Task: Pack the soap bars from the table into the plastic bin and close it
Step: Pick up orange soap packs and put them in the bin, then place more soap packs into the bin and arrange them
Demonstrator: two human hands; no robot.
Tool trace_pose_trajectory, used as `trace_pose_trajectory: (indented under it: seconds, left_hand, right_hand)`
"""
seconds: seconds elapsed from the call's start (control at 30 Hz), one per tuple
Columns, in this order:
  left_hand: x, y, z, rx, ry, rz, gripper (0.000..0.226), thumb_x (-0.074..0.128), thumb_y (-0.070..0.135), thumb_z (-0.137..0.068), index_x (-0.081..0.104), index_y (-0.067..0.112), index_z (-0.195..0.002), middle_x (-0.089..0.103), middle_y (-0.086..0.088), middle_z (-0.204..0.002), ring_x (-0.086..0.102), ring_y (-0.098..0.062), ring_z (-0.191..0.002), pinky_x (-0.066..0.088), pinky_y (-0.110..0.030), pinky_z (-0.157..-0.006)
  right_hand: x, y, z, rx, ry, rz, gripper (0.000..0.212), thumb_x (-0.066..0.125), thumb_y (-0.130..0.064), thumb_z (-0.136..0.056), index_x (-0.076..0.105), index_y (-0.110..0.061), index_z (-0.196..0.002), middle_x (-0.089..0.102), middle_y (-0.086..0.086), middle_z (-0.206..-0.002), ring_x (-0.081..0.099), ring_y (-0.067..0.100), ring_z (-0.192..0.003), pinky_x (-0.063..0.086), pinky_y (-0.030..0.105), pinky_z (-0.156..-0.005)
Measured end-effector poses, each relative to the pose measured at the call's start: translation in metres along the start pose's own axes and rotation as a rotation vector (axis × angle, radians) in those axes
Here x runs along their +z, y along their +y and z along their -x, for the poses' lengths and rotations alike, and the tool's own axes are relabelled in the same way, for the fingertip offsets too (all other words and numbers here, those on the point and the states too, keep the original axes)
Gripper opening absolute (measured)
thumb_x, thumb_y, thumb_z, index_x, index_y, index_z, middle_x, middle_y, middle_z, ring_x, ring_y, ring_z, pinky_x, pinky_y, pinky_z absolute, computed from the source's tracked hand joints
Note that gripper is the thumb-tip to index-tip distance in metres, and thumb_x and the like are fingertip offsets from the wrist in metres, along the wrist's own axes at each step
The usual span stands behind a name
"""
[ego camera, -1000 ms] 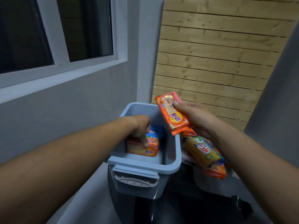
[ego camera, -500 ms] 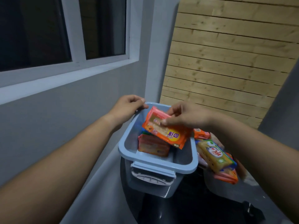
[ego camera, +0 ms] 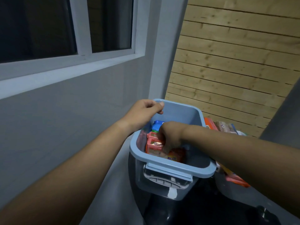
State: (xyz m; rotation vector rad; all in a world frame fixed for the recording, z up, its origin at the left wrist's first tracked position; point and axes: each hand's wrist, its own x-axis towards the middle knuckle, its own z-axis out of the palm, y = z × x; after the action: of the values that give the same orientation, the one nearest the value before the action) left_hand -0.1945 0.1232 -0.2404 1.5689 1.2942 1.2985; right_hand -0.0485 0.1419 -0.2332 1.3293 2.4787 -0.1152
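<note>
- Grey wall with a white-framed window [ego camera: 68,39] fills the left, pale wooden slats [ego camera: 235,65] the right; between them a dark table [ego camera: 203,213] carries everything, dim enough that its edges are hard to trace.
- Blue plastic bin [ego camera: 172,164] stands open at the table's left side, its latch handle facing the person; no lid is in view, so closing is a step not yet done.
- Left hand [ego camera: 142,114] curls loosely over the bin's far left corner, thumb and fingers pinched at the rim, probably to steady the bin while the other hand presses in.
- Right hand [ego camera: 170,135] is down inside the bin, fingers closed around an orange-wrapped soap bar [ego camera: 154,143], seemingly seating it among those already packed.
- Blue-wrapped soap [ego camera: 157,126] lies toward the bin's far end, behind the orange ones.
- More soap bars [ego camera: 219,125] wait on the table just right of the bin, partly hidden by the right forearm; packing looks to be midway.
</note>
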Motion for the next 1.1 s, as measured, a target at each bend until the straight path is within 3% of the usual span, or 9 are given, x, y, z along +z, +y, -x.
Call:
trace_pose_trajectory:
  seconds: [0.2,0.4,0.47,0.57,0.7,0.8,0.87,0.97,1.1]
  left_hand:
    - [-0.004,0.0,-0.001,0.004,-0.032,-0.075,0.037,0.062,0.052,-0.083,0.078,0.018,-0.082,0.078,0.006,-0.092,0.068,-0.009,-0.104,0.045,-0.033,-0.104]
    - [-0.003,0.012,0.001,0.001,-0.047,-0.141,0.021,0.069,0.025,-0.092,0.073,0.004,-0.088,0.075,-0.014,-0.092,0.063,-0.01,-0.085,0.046,-0.025,-0.086]
    - [0.001,0.024,0.001,0.032,-0.064,-0.202,0.017,0.071,0.02,-0.09,0.071,0.003,-0.091,0.072,-0.008,-0.086,0.06,-0.008,-0.078,0.047,-0.02,-0.077]
    - [0.016,0.048,-0.001,0.068,-0.121,-0.282,0.021,0.073,0.019,-0.088,0.072,0.0,-0.098,0.073,-0.008,-0.091,0.062,-0.009,-0.081,0.05,-0.012,-0.074]
    - [0.062,0.085,0.001,0.105,-0.246,-0.372,0.021,0.074,0.024,-0.088,0.074,0.005,-0.097,0.076,-0.01,-0.094,0.064,-0.009,-0.08,0.052,-0.027,-0.083]
    - [0.107,0.108,0.007,0.102,-0.369,-0.454,0.023,0.074,0.031,-0.087,0.075,0.01,-0.096,0.076,-0.004,-0.09,0.067,-0.005,-0.075,0.055,-0.022,-0.074]
    - [0.139,0.119,0.011,0.051,-0.452,-0.551,0.026,0.074,0.04,-0.085,0.074,0.015,-0.094,0.077,-0.003,-0.093,0.071,-0.014,-0.086,0.057,-0.031,-0.081]
    - [0.184,0.128,0.016,-0.091,-0.576,-0.71,0.028,0.068,0.043,-0.088,0.07,0.015,-0.086,0.071,-0.004,-0.085,0.06,-0.018,-0.073,0.049,-0.028,-0.068]
    - [0.225,0.122,0.02,-0.31,-0.502,-0.768,0.044,0.064,0.048,-0.088,0.063,0.015,-0.117,0.067,-0.011,-0.112,0.067,-0.031,-0.094,0.059,-0.039,-0.079]
  right_hand:
    - [-0.018,0.018,0.017,0.011,0.215,-0.164,0.043,0.089,-0.046,-0.063,0.057,-0.022,-0.078,0.063,-0.003,-0.081,0.058,0.019,-0.076,0.043,0.03,-0.064]
    - [-0.031,0.077,0.078,-0.011,0.607,-0.657,0.03,0.086,-0.023,-0.075,0.058,-0.017,-0.065,0.057,-0.004,-0.058,0.046,0.006,-0.051,0.041,0.026,-0.056]
    - [-0.027,0.102,0.107,0.056,0.717,-0.817,0.027,0.081,-0.019,-0.082,0.059,-0.013,-0.067,0.056,-0.001,-0.058,0.045,0.001,-0.046,0.041,0.02,-0.05]
    - [-0.005,0.145,0.144,0.217,0.682,-1.027,0.023,0.076,-0.021,-0.086,0.065,-0.001,-0.083,0.062,0.012,-0.071,0.054,0.01,-0.055,0.045,0.025,-0.054]
    - [0.04,0.182,0.173,0.378,0.508,-1.11,0.023,0.075,-0.026,-0.087,0.065,-0.005,-0.087,0.063,0.011,-0.076,0.059,0.018,-0.069,0.048,0.031,-0.063]
    - [0.065,0.199,0.183,0.456,0.592,-1.099,0.029,0.076,-0.027,-0.086,0.07,0.0,-0.093,0.065,0.01,-0.077,0.059,0.019,-0.071,0.047,0.032,-0.064]
    - [0.077,0.212,0.188,0.524,0.738,-1.083,0.031,0.076,-0.025,-0.086,0.07,0.004,-0.091,0.063,0.009,-0.073,0.054,0.018,-0.065,0.044,0.03,-0.06]
    - [0.091,0.228,0.194,0.601,0.79,-1.062,0.031,0.078,-0.03,-0.083,0.071,0.001,-0.088,0.065,0.007,-0.073,0.054,0.018,-0.066,0.042,0.028,-0.058]
    - [0.106,0.24,0.198,0.625,0.752,-1.069,0.037,0.079,-0.036,-0.08,0.069,-0.001,-0.089,0.065,0.003,-0.076,0.057,0.017,-0.072,0.045,0.032,-0.067]
